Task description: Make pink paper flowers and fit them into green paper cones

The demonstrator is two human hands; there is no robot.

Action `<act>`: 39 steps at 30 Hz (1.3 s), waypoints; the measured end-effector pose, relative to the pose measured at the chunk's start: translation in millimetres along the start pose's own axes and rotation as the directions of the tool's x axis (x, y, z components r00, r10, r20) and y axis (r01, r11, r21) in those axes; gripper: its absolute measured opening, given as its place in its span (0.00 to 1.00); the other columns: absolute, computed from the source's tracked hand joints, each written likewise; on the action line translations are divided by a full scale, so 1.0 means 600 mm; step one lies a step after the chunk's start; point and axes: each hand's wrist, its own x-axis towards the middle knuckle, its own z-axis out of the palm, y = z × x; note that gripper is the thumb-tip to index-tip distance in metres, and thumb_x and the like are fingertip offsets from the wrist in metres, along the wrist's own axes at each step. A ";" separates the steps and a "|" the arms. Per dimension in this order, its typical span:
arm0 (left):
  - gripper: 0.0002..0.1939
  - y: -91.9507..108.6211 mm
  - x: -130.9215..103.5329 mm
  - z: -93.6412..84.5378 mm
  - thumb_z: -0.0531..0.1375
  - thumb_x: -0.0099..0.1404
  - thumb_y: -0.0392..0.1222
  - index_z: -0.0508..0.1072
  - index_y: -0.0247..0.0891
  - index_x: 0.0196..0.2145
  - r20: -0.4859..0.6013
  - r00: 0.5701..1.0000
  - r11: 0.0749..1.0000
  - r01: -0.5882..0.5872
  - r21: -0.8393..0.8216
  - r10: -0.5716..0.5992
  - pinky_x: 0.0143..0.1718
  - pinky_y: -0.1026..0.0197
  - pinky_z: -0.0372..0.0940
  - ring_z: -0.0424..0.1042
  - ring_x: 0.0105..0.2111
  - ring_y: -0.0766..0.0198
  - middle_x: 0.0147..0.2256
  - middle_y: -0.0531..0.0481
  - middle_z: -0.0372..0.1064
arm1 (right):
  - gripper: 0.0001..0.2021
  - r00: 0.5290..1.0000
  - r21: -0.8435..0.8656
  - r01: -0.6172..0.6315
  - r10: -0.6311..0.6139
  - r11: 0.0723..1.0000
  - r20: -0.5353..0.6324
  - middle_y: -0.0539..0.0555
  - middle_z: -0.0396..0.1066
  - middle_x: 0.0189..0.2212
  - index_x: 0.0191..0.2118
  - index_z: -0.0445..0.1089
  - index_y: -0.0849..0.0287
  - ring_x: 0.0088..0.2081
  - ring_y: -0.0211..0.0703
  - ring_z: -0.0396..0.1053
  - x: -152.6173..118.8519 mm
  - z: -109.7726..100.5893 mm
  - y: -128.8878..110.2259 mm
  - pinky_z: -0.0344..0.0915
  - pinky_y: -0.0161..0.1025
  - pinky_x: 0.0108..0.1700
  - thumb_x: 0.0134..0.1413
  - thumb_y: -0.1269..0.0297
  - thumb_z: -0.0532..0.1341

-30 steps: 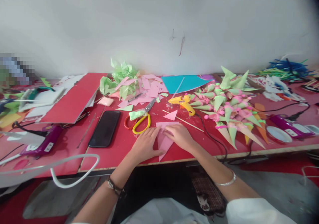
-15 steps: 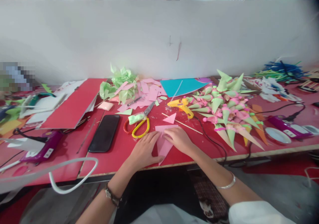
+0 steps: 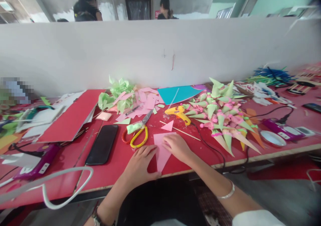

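A pink sheet of paper, tapering to a point toward me, lies at the table's front edge. My left hand rests along its left side, fingers stretched out and thumb spread near the lower tip. On the upper part of the sheet my right hand presses with bent fingers drawn together; its fingertips are partly hidden. Just beyond are a small pink paper triangle and a thin wooden stick. Scissors with red and yellow handles lie beyond my left hand, and a yellow glue gun sits farther back.
To the left are a black phone, a red board and a purple power strip. Green and pink paper cones are heaped on the right. Pink scraps and a blue sheet lie along the partition.
The view has tilted upward, so more of the room beyond the partition shows. My left hand has shifted slightly off the sheet's left side; my right hand still presses the paper.
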 end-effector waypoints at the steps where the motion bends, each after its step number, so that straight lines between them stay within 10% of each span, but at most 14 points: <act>1: 0.36 0.001 0.000 -0.001 0.58 0.50 0.55 0.55 0.42 0.55 0.009 1.000 1.000 0.000 -0.001 0.000 0.54 0.50 0.51 0.53 0.54 0.52 0.55 0.48 0.53 | 0.05 1.000 -0.007 -0.004 0.004 1.000 -0.019 0.53 0.67 0.29 0.31 0.66 0.61 0.33 0.41 0.63 -0.005 -0.002 0.000 0.58 0.38 0.37 0.53 0.66 0.55; 11: 0.36 -0.003 -0.001 0.004 0.59 0.50 0.56 0.55 0.44 0.55 -0.022 0.999 0.999 -0.032 -0.044 0.031 0.54 0.50 0.52 0.53 0.53 0.53 0.55 0.47 0.53 | 0.13 0.956 0.123 0.272 -0.283 0.954 0.076 0.54 0.61 0.45 0.41 0.70 0.48 0.48 0.46 0.55 -0.097 -0.047 -0.044 0.50 0.48 0.54 0.52 0.68 0.54; 39: 0.37 -0.005 -0.003 0.002 0.58 0.51 0.53 0.52 0.43 0.57 0.021 0.999 0.999 -0.034 -0.016 0.034 0.55 0.50 0.50 0.49 0.56 0.54 0.57 0.48 0.50 | 0.15 0.999 -0.186 -0.008 0.002 0.983 -0.034 0.56 0.61 0.52 0.43 0.71 0.55 0.51 0.52 0.58 -0.088 -0.058 0.058 0.55 0.53 0.52 0.49 0.70 0.53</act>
